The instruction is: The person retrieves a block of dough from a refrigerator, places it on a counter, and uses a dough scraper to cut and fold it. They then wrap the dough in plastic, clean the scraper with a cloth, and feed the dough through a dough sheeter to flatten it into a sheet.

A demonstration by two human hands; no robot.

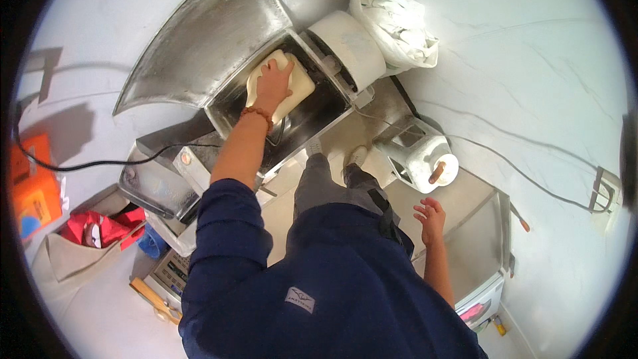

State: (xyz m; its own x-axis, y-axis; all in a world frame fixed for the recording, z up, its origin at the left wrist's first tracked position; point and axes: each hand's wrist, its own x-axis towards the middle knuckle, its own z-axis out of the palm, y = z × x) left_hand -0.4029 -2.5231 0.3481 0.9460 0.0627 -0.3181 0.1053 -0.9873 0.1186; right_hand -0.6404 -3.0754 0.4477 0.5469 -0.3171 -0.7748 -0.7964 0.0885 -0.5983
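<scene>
My left hand (273,87), wearing a beaded bracelet, grips a cream-coloured, round-cornered container (298,87), apparently plastic. Its fingers lie across the top, and the palm hides part of it. The container is at the dark basin (324,102) of a stainless steel machine; whether it rests on the bottom cannot be told. A bent metal bar (277,135) shows beside it. The machine's wide metal lid (204,35) stands raised behind. My right hand (431,218) holds nothing, its fingers apart and slightly curled, near a steel-topped counter (473,219).
A white drum-shaped housing (351,45) and a stuffed white bag (394,25) adjoin the basin. To the right stands a white machine (423,164) with a brown handle. A black cable (109,162) crosses at left, near a fabric bag (75,254) and an orange box (35,189).
</scene>
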